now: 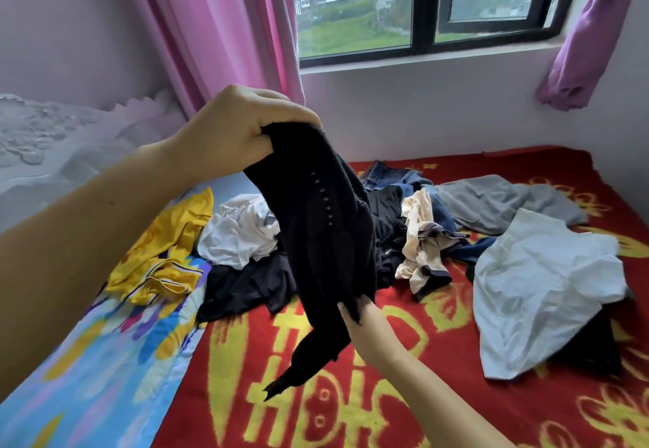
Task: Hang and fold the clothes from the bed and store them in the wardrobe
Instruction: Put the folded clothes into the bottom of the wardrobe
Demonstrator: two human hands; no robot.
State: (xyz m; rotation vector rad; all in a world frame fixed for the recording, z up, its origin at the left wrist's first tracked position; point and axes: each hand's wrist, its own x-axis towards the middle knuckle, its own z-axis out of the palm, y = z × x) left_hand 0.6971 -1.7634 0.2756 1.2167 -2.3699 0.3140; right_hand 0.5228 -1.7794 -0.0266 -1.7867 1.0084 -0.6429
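The left hand (231,128) grips the top of a black garment (326,237) held above the bed (404,395). The right hand (365,324) pinches its lower part. A clothes pile (421,223) lies behind.

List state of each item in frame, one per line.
black garment: lifted off the bed, hanging between both hands
left hand: grips its top end
right hand: pinches its lower part
yellow jersey: crumpled on the bed
white shirt: crumpled in the pile
light blue shirt: spread loosely, unfolded
grey garment: lying unfolded
window: shut
pink curtain: drawn aside
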